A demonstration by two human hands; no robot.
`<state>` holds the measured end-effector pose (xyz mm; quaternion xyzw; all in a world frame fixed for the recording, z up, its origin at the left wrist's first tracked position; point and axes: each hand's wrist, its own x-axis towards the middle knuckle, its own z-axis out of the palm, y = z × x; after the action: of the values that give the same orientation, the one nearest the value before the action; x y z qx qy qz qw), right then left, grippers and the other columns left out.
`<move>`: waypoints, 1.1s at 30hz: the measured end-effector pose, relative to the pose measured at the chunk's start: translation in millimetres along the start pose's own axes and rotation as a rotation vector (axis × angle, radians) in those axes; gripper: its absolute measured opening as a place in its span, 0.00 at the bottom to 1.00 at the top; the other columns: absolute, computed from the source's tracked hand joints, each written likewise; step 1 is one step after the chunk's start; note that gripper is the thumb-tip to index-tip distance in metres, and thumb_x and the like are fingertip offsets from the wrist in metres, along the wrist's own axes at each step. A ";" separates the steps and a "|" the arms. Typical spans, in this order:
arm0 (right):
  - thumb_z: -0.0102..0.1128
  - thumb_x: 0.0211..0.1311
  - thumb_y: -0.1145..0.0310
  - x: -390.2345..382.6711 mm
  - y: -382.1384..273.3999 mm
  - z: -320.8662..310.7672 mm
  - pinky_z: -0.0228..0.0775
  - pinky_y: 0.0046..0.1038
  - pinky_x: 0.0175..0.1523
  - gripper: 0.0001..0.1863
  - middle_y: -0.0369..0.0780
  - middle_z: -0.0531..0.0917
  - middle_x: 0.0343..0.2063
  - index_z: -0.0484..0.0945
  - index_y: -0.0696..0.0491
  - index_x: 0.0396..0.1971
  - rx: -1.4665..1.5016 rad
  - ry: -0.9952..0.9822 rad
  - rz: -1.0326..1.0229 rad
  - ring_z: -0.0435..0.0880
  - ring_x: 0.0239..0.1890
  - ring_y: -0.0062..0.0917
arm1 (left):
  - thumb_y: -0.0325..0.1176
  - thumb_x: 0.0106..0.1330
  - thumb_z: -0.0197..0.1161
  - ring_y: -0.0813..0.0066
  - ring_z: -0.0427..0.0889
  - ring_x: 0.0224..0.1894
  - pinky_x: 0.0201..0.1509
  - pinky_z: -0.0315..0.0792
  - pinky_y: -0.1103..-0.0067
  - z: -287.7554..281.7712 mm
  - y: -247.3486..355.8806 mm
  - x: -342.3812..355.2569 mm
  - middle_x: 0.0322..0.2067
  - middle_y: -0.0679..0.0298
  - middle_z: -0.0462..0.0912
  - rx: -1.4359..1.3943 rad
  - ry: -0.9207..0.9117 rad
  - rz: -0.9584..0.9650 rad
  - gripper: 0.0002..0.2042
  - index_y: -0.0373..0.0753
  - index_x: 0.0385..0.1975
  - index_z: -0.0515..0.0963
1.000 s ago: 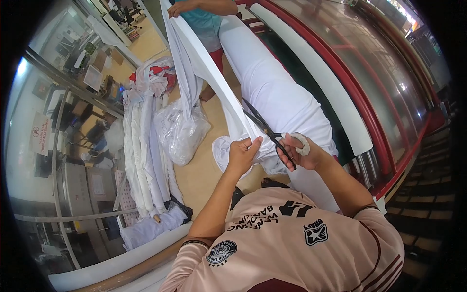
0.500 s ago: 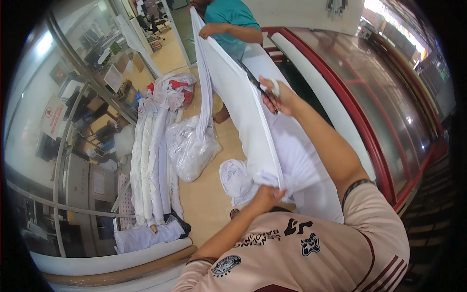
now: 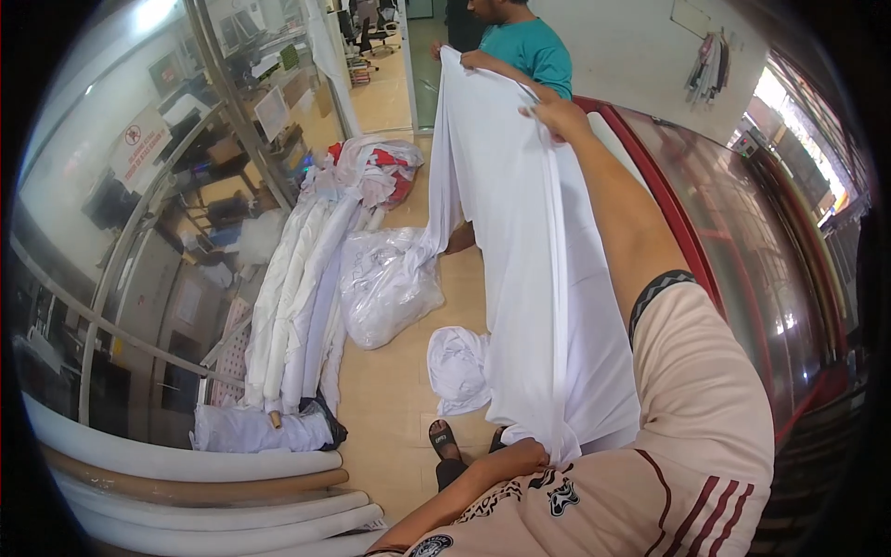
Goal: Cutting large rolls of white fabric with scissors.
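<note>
A long sheet of white fabric [image 3: 515, 241] stretches from my body to a person in a teal shirt [image 3: 541, 56], whose hands hold its far top edge. Low in the view, my left hand [image 3: 522, 455] is closed on the near end of the fabric's edge, close to my shirt. With its arm stretched far forward, my right hand [image 3: 562, 119] is closed around scissors at the fabric's far edge, beside the person's forearm. Little of the scissors shows; the hand covers most of them.
Several white fabric rolls [image 3: 295, 306] lie left on the floor beside a clear plastic bag [image 3: 385, 297]. A bundled white cloth [image 3: 458, 369] sits near my foot. Long rolls [image 3: 186, 501] fill the lower left. A red-framed machine [image 3: 733, 232] stands right, a glass partition [image 3: 121, 241] left.
My right hand and the scissors have moved forward along the fabric to its far end. My left hand has drawn back toward my body, and the fabric hangs more upright and spread.
</note>
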<state>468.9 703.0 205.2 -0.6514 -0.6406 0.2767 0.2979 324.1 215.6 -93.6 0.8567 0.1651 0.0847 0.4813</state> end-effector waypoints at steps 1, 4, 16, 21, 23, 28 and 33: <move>0.70 0.44 0.44 -7.1 14.9 11.4 0.73 0.32 0.32 0.34 0.43 0.81 0.29 0.77 0.53 0.47 -0.302 0.178 0.002 0.81 0.31 0.31 | 0.47 0.67 0.53 0.53 0.78 0.26 0.35 0.71 0.67 1.7 0.2 -2.2 0.23 0.52 0.80 -0.003 0.017 0.019 0.22 0.32 0.24 0.80; 0.66 0.43 0.51 -17.3 54.4 28.1 0.74 0.36 0.51 0.28 0.49 0.83 0.41 0.81 0.54 0.43 -0.566 0.278 0.068 0.82 0.46 0.42 | 0.42 0.61 0.58 0.50 0.79 0.28 0.35 0.70 0.63 -0.3 6.1 -2.9 0.24 0.49 0.80 0.030 -0.007 -0.028 0.15 0.35 0.26 0.80; 0.65 0.44 0.70 -57.2 114.0 21.0 0.75 0.35 0.35 0.14 0.49 0.83 0.28 0.80 0.65 0.29 0.113 0.151 0.183 0.84 0.28 0.36 | 0.31 0.63 0.62 0.83 0.69 0.23 0.28 0.67 0.78 -17.0 5.1 -7.1 0.22 0.71 0.79 -0.520 0.898 -0.389 0.15 0.38 0.50 0.78; 0.67 0.45 0.76 -173.7 139.9 -27.6 0.64 0.25 0.25 0.06 0.37 0.77 0.19 0.79 0.61 0.23 0.456 0.013 0.082 0.72 0.19 0.21 | 0.29 0.64 0.59 0.86 0.71 0.30 0.36 0.68 0.83 -74.5 -9.8 1.7 0.29 0.72 0.80 -0.669 0.976 -0.585 0.16 0.37 0.52 0.78; 0.67 0.45 0.78 -234.6 148.6 -40.3 0.63 0.24 0.24 0.06 0.36 0.77 0.18 0.78 0.58 0.23 0.568 0.003 0.098 0.72 0.19 0.19 | 0.30 0.65 0.58 0.85 0.71 0.33 0.40 0.67 0.84 -111.9 -11.3 20.9 0.30 0.71 0.80 -0.724 0.996 -0.489 0.14 0.39 0.50 0.80; 0.68 0.45 0.79 -362.6 152.7 -39.7 0.63 0.17 0.26 0.08 0.31 0.75 0.19 0.75 0.55 0.23 0.758 -0.048 0.168 0.72 0.21 0.14 | 0.35 0.67 0.56 0.79 0.73 0.37 0.43 0.69 0.80 -201.9 8.7 96.5 0.36 0.63 0.80 -0.664 0.960 -0.259 0.14 0.35 0.45 0.81; 0.70 0.46 0.80 -422.1 145.8 -4.6 0.65 0.16 0.28 0.13 0.33 0.77 0.22 0.74 0.59 0.30 0.771 0.005 0.239 0.73 0.23 0.12 | 0.47 0.62 0.66 0.80 0.75 0.29 0.35 0.69 0.81 -212.4 54.1 145.5 0.27 0.63 0.81 -0.637 0.905 -0.350 0.22 0.28 0.33 0.83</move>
<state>558.9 280.8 91.1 -0.5624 -0.4088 0.5280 0.4877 405.9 411.8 61.5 0.5081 0.4600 0.4071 0.6037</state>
